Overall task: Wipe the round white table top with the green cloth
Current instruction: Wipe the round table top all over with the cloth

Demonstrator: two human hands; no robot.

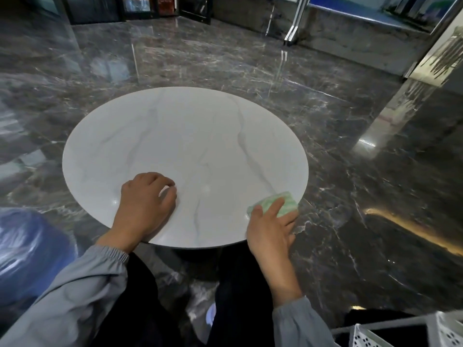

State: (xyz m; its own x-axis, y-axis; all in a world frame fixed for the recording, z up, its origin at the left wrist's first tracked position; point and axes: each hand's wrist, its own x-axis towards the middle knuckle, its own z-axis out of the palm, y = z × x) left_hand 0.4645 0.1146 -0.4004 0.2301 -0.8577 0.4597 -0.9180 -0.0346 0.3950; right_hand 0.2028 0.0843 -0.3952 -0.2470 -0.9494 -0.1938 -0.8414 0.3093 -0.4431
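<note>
White stone-look worktop (185, 136), round, smooth and slightly glossy, with thin grey veins running across it. It sits on a dark base (200, 254) that is mostly hidden under the near rim.

Green cloth (288, 200): pale green streaked with white, folded into a small rounded pad. It lies flat on the worktop at the near right edge, just inside the rim.

Right hand (269, 229): fingers (274, 207) straight and spread. The index lies across the cloth and presses it down, with no curl round it. The outer fingers reach past the rim, over the floor.

Left hand (147, 204): rests on the near left part of the worktop, well apart from the cloth. Its fingers (162, 179) are loosely curled, tips on the surface, holding nothing.

Both wrists end in grey sleeves (75, 296) of thin fabric with elastic cuffs. Black trousers (240, 284) show below the rim.

Floor (350, 171): dark grey marble, polished, pale veins, strong reflections.

White perforated plastic basket (446, 329) at lower right; a shiny blue rounded object (30, 246) at lower left, too blurred to identify.

Coloured packs on the far shelf (140, 5): any print is too blurred to read.
</note>
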